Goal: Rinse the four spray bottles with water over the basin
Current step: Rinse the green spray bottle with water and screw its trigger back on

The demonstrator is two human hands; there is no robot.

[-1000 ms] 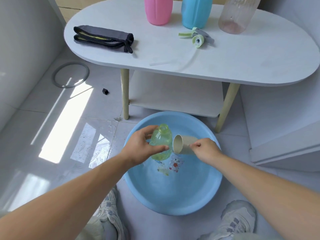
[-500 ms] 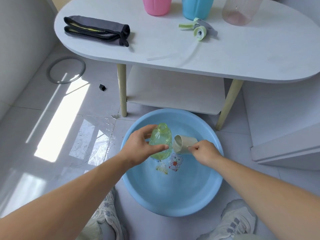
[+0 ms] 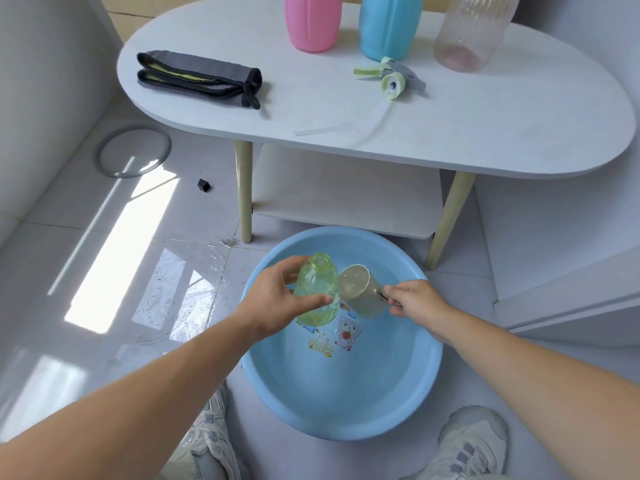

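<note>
My left hand (image 3: pixel 277 303) grips a clear green bottle (image 3: pixel 317 289), uncapped and roughly upright, over the blue basin (image 3: pixel 346 403) on the floor. My right hand (image 3: pixel 412 301) holds a beige cup (image 3: pixel 362 294) by its handle, tipped with its mouth beside the bottle's neck. On the white table (image 3: pixel 485 126) stand a pink bottle (image 3: pixel 311 20), a blue bottle (image 3: pixel 389 24) and a clear bottle (image 3: pixel 469 31), all cut off by the top edge. A green and grey spray head (image 3: pixel 393 77) with its tube lies in front of them.
A folded dark grey cloth (image 3: pixel 199 77) lies on the table's left part. The floor left of the basin is wet (image 3: pixel 183 296). A grey ring (image 3: pixel 133 154) and a small black piece (image 3: pixel 204 185) lie on the tiles. My shoes (image 3: pixel 471 441) stand beside the basin.
The cup has turned more upright, its mouth now facing up beside the bottle's neck. The camera has lifted, so more of the table shows.
</note>
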